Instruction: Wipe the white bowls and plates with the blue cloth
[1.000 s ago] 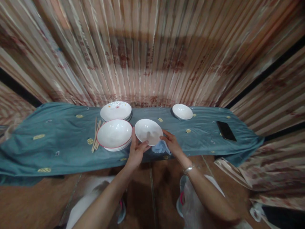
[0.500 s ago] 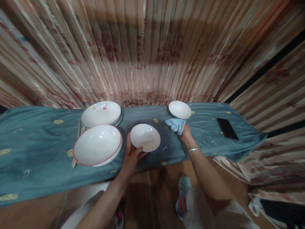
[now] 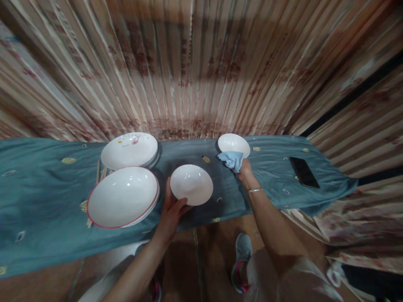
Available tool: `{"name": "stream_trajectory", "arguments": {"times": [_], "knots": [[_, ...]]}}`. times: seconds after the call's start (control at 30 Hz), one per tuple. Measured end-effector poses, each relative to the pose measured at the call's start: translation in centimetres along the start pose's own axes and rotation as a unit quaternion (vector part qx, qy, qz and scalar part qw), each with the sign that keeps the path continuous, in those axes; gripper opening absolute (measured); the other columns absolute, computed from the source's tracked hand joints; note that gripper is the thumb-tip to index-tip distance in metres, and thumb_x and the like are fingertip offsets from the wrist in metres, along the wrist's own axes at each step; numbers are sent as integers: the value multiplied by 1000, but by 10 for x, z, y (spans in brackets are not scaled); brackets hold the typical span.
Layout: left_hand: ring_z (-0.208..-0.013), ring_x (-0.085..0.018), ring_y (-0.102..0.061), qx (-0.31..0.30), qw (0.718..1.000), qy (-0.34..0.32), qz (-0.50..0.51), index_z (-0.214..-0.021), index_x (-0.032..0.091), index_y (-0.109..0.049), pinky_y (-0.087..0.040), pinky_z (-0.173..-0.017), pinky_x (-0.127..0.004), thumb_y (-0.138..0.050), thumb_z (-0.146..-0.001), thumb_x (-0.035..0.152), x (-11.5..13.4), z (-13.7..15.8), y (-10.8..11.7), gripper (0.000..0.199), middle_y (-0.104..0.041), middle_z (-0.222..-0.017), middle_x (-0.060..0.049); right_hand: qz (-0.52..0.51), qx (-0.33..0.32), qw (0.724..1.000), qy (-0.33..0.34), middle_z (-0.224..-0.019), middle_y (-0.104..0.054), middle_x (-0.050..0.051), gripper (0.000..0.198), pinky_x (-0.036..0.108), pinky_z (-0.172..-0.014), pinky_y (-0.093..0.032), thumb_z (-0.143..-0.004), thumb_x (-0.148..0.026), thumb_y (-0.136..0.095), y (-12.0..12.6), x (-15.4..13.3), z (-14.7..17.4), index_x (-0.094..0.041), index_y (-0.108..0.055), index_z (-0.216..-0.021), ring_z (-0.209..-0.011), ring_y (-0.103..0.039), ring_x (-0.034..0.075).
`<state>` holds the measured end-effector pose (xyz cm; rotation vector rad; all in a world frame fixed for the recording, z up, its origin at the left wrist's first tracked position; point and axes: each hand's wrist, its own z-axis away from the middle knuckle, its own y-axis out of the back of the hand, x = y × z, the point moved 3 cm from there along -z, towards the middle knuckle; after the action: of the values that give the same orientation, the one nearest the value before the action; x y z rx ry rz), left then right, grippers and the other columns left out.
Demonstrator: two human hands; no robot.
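My left hand [image 3: 173, 210] grips a white bowl [image 3: 191, 184] by its near left side, thumb on the rim and fingers around the outside. The bowl is tilted a little toward me. In my right hand [image 3: 246, 170] is a bunched light blue cloth [image 3: 232, 160]. The cloth hangs just in front of a second white bowl [image 3: 234, 144] and covers part of its near rim; I cannot tell whether they touch. To the left of my left hand lies a stack of large red-rimmed bowls [image 3: 124, 197].
Behind the red-rimmed stack stands a stack of floral plates [image 3: 129, 151]. Wooden chopsticks [image 3: 98, 171] lie partly under both stacks. A black phone [image 3: 304, 172] rests at the right of the green tablecloth [image 3: 267, 188]. A pleated curtain [image 3: 195, 84] hangs behind the table.
The view has shifted slightly. My right hand with the cloth has moved a little up and left, closer to the far bowl. My left hand keeps its grip on the near bowl.
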<state>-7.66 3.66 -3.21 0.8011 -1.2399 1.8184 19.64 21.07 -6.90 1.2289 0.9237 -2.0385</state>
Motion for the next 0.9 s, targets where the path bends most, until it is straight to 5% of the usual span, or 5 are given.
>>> {"name": "stream_trajectory", "arguments": {"times": [0.13,0.23,0.7,0.9], "knots": [[-142,-32,-38,-14,1000,-9,-4,-155,40,-14,-59,-92,-41,-72,-73,23,1,0,-1,102,-30,-162,-3,15,-31,999,-19,-116,-65,8,29,39,-84,-57,-96,-33,-58,-6,8,11,-15,-61,-119,-99,-65,20],[-141,-32,-40,-6,1000,-4,5,-155,41,-14,-59,-92,-41,-71,-73,21,0,-2,0,102,-31,-161,-3,22,-46,998,-32,-128,-60,9,37,45,-90,-55,-95,-37,-61,-7,12,22,-18,-57,-126,-108,-63,23],[-138,-32,-45,-1,1000,6,19,-155,41,-18,-60,-90,-42,-71,-73,22,-3,-6,4,100,-40,-158,0,23,-62,997,-28,-123,-61,9,33,42,-87,-56,-96,-35,-59,-21,3,29,-17,-59,-123,-104,-64,21],[-138,-32,-45,-1,1000,7,12,-156,39,-12,-59,-92,-42,-72,-72,23,-1,-4,1,105,-37,-159,-3,38,-137,990,26,-71,-66,0,21,27,-57,-52,-86,-35,-58,-18,9,64,-16,-66,-85,-58,-60,13]]}}
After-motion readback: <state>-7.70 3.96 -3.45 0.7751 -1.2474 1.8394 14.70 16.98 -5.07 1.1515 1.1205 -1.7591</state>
